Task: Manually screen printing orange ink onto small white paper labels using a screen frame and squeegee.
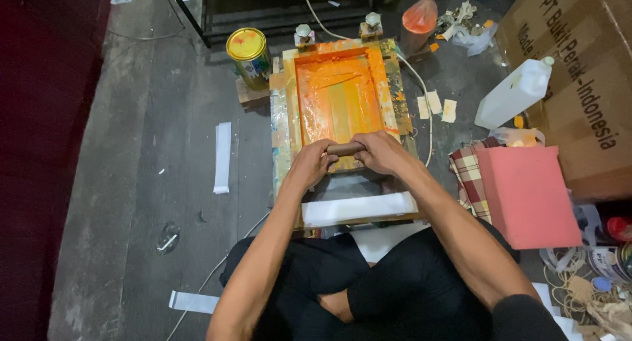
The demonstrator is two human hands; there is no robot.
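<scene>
At far left a dark red wall edge borders a wide stretch of grey floor (131,183), bare but for a white paper strip (222,157) and small scraps. Further right, a yellow-lidded can (248,51) stands just beside the far left corner of the orange-smeared screen frame (339,94). The left hand (311,163) comes in from below with the forearm stretched straight, fingers clenched around the left end of a brown wooden squeegee handle (345,148) lying across the frame's near edge. The right hand (380,151) is wrapped over the handle's right end, wrist bent inward. The blade beneath the handle is hidden by both hands. A white sheet (359,208) lies just under the frame's near side. Right of the frame the room tightens: a pink foam block (526,193) over checked cloth, a white plastic jug (513,94), and a cardboard box (579,71) cut off by the picture's edge.
</scene>
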